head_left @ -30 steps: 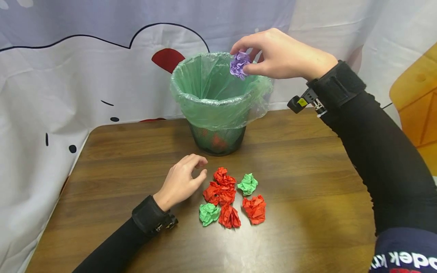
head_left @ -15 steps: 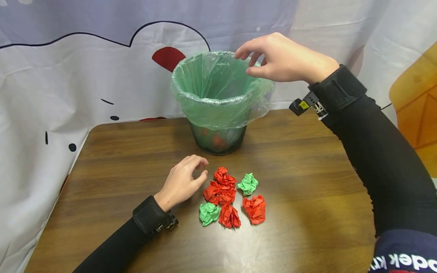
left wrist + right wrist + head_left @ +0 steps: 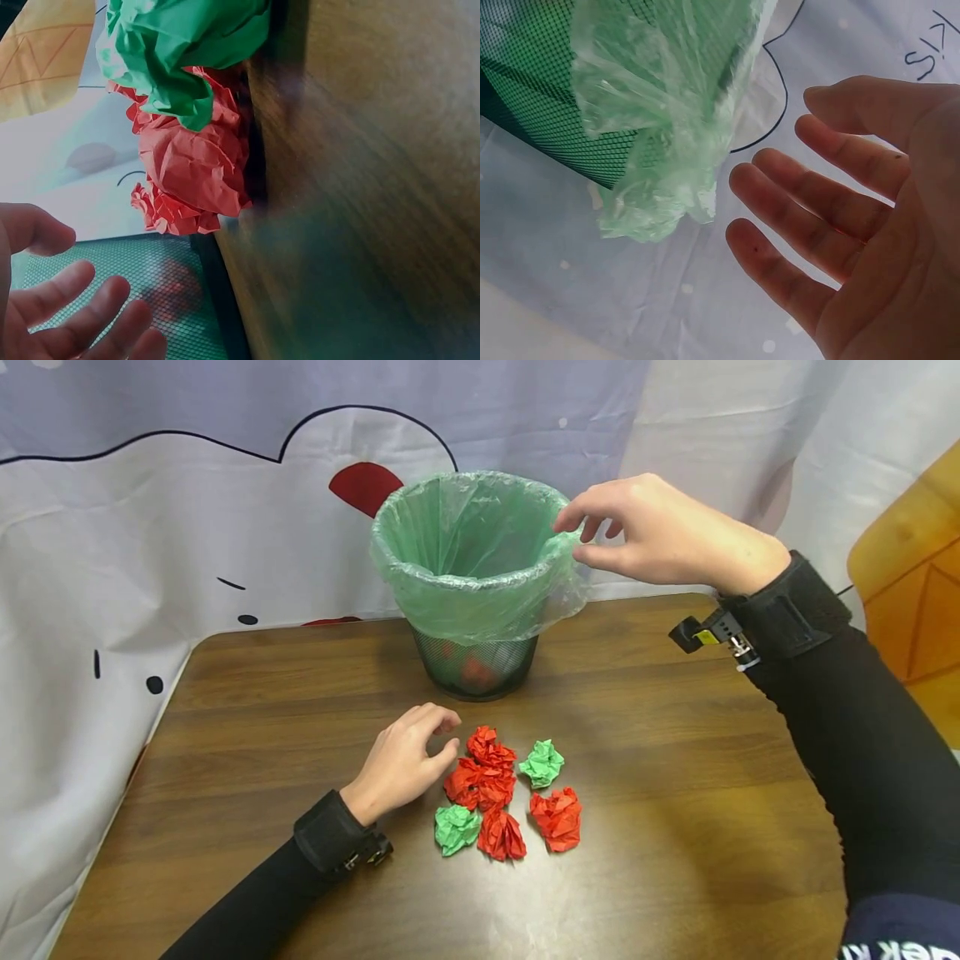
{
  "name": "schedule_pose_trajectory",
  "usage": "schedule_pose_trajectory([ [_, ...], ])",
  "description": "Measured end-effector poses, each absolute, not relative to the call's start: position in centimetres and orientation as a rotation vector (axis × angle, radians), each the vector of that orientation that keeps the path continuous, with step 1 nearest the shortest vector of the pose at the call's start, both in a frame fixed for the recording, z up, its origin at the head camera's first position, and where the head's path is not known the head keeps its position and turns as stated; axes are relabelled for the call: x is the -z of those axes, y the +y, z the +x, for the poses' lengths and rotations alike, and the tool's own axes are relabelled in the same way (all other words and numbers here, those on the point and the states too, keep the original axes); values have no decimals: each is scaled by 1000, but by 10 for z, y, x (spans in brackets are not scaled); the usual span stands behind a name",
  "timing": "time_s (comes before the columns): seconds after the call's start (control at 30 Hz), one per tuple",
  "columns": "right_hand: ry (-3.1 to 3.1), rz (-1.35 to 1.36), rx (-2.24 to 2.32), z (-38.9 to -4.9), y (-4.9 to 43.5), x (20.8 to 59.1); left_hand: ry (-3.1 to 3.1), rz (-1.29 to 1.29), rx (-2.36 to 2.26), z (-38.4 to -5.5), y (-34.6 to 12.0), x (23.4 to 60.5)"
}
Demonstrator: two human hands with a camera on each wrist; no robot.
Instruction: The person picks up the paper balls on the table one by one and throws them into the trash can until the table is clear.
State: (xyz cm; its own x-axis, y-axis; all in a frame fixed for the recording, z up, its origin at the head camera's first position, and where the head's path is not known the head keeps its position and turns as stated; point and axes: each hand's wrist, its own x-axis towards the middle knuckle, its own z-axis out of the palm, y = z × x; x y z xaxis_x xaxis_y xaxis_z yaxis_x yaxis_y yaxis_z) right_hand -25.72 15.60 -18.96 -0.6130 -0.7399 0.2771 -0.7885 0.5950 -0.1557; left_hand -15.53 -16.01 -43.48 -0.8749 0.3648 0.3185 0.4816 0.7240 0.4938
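A mesh waste bin with a green plastic liner over its rim stands at the back of the table. My right hand, fingers loosely bent and holding nothing, is at the right side of the liner's rim. On the table, my left hand lies just left of a cluster of crumpled red paper balls, its relaxed fingers around nothing. A green paper ball sits at the cluster's near left. Another green paper ball and a single red paper ball lie to the right.
The brown wooden table reaches back to a printed white and lavender curtain hanging close behind the bin. Through the bin's mesh, red shapes show near its bottom. Both wrists wear black straps with small cameras.
My right hand has let go of the purple paper ball over the bin, and the ball is out of sight. The hand has since moved right and down; the left hand stays nearly still.
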Motion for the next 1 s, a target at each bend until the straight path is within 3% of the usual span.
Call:
schedule_pose_trajectory([
  [0.47, -2656, 1259, -465, -237, 177, 223, -2746, -671, 851, -152, -161, 436],
  [1.0, -2744, 1338, -542, -243, 177, 261, -2731, -729, 833, -142, -163, 436],
])
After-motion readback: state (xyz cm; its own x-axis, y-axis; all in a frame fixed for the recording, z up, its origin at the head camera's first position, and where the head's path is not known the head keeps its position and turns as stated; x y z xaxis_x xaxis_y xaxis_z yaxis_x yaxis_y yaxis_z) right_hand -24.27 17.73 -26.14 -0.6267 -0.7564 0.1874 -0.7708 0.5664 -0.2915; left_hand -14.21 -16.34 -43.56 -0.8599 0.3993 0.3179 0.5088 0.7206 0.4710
